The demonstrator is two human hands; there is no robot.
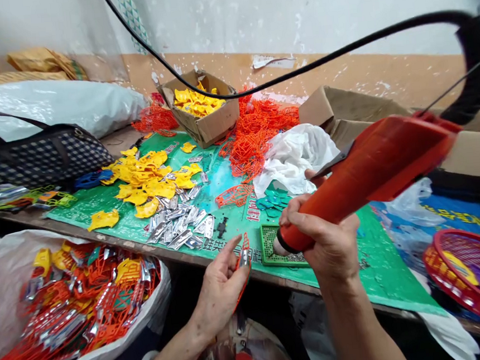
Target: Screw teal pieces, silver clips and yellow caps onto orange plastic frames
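My left hand is closed around a thin orange plastic frame with a shiny metal plate on it, held upright near the table's front edge. My right hand grips a red-orange electric screwdriver, slanting down to the left. Its pale nose reaches into a green tray of small screws; the bit's very tip is hard to make out. To the left lie loose metal plates and a heap of yellow plastic parts. Dark green plastic pieces sit just behind the tray.
A white sack full of assembled parts stands at the lower left. Behind are a cardboard box of yellow parts, piled orange frames and a white bag. A red basket is at right; a black cable arcs overhead.
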